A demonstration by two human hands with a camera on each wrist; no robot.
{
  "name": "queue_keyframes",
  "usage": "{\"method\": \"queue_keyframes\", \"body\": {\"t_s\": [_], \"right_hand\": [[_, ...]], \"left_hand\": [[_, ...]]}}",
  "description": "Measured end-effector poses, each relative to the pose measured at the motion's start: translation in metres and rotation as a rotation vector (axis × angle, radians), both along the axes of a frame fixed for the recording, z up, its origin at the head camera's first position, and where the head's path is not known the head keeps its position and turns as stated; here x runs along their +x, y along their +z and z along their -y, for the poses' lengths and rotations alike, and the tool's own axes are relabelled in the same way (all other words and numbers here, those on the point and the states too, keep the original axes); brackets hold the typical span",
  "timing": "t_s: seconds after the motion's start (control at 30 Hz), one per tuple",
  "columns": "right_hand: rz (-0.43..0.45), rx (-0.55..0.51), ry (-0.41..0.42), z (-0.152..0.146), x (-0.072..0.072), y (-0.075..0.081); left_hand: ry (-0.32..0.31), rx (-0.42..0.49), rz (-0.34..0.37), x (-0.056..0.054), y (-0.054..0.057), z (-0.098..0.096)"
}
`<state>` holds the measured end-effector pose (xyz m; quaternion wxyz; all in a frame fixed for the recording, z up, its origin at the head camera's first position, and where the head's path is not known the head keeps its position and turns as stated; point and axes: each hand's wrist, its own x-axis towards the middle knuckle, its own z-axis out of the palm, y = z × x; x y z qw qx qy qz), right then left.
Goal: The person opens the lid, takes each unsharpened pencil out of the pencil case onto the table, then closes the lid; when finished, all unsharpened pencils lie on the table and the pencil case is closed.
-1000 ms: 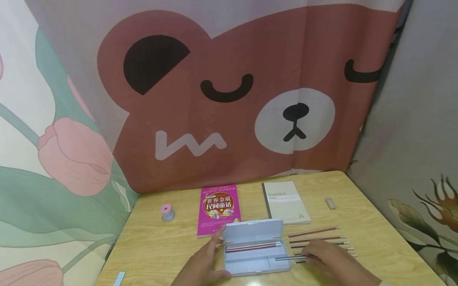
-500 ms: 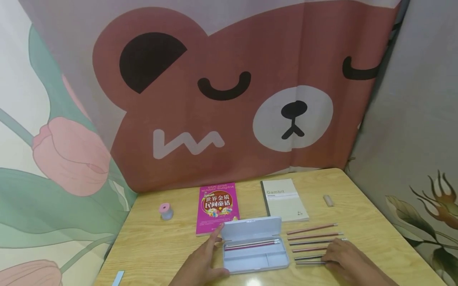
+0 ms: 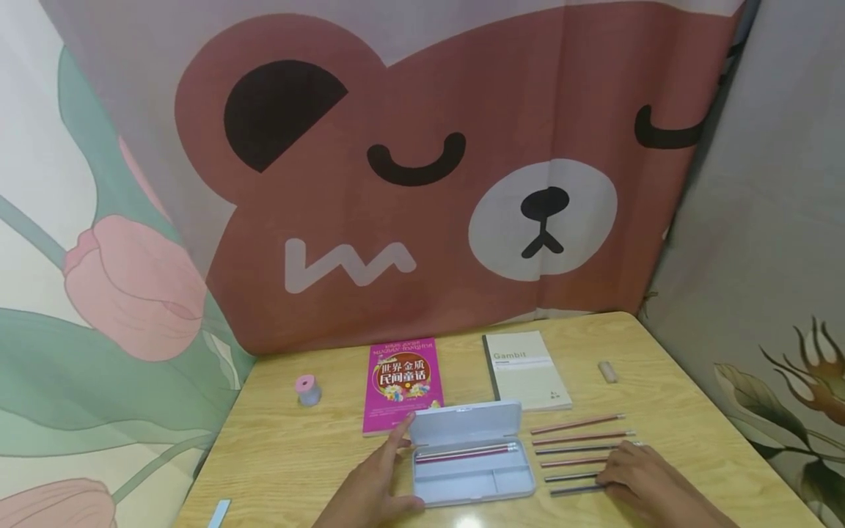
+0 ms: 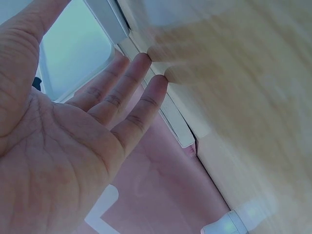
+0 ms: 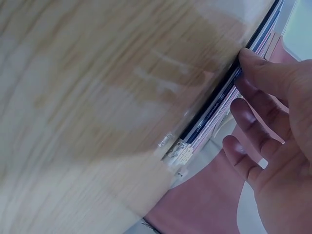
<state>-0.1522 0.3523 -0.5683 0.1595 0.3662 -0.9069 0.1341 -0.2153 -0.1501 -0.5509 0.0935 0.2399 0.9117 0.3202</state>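
Note:
A white pencil case lies with its lid raised. A few pencils lie together in its long back compartment. My left hand is at the case's left side, thumb by the front corner and a fingertip at the lid's edge. The left wrist view shows its fingers extended. To the right of the case, several pencils lie in a row. My right hand pinches the nearest one, a dark pencil, between thumb and forefinger, against the table. Its other fingers are loosely bent.
Behind the case lie a magenta book and a pale notebook. An eraser is at the back right. A small pink-topped cylinder stands on the left, and a light blue strip lies at the front left.
My right hand has moved right, away from the case, with a pencil. That pencil now lies at the near end of the row, slightly closer to me. The left hand stays put.

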Motion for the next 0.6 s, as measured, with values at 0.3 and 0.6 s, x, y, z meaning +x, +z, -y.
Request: {"method": "queue_keyframes", "body": {"t_s": [0.3,0.6], "right_hand": [[0.123,-0.004,-0.101,0.01,0.002,0.013],[-0.106,0.027,-0.155,0.071,-0.017,0.03]], "left_hand": [[0.004,0.013,0.017,0.0,-0.001,0.002],[-0.01,0.028,-0.009,-0.002,-0.002,0.002]]}}
